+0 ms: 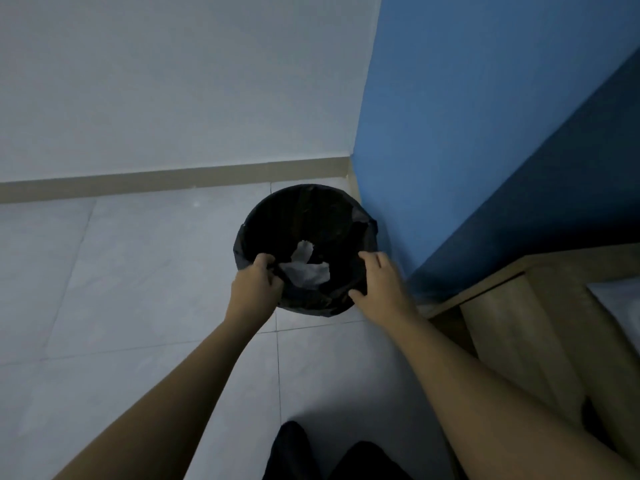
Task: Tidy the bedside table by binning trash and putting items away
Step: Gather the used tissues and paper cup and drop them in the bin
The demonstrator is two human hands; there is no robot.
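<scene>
A round bin (pixel 304 209) lined with a black plastic bag stands on the floor in the corner where the white wall meets the blue wall. White crumpled paper (pixel 306 268) lies inside it. My left hand (pixel 256 282) grips the bag's edge at the near left rim, fingers curled round the plastic. At the near right rim my right hand (pixel 379 282) holds the bin, with the thumb on the near side and the fingers over the rim's right side.
A pale wooden bedside table (pixel 526 306) stands to the right, against the blue wall (pixel 485 133), with a white thing on its top at the frame's edge. The floor (pixel 138 271) is pale tile. My dark trouser legs show at the bottom.
</scene>
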